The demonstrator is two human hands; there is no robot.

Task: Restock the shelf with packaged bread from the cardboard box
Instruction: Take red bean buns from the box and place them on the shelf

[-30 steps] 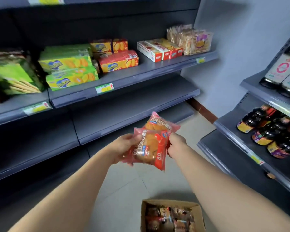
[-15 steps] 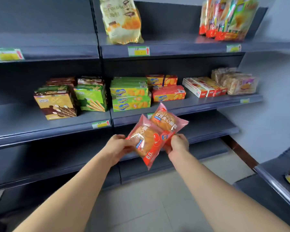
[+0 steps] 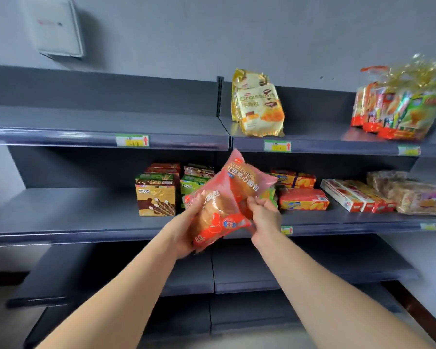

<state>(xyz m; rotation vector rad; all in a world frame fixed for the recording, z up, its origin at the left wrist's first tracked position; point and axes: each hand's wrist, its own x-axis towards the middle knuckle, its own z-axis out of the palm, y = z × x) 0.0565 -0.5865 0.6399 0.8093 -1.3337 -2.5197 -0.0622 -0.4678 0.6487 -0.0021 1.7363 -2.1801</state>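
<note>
Fingers (image 3: 198,200) of left hand (image 3: 184,230) tight around front bread packet (image 3: 218,219), right hand (image 3: 266,219) around rear packet (image 3: 244,176).

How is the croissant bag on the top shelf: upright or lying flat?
Upright. The croissant bag stands on its lower edge on the top shelf, its printed front facing out.

A white flat box (image 3: 57,27) hangs on the grey wall (image 3: 262,34). A golden croissant bag (image 3: 259,109) stands upright, and colourful snack packs (image 3: 398,114) lean well to its right. Lower down, a brown wafer-stick box (image 3: 155,196) stands just beside green boxes (image 3: 193,185). Further right lie orange biscuit boxes (image 3: 303,201), red-and-white flat boxes (image 3: 355,197) and clear-wrapped cakes (image 3: 418,197). Yellow-green price tags (image 3: 132,141) are blurred.
</note>
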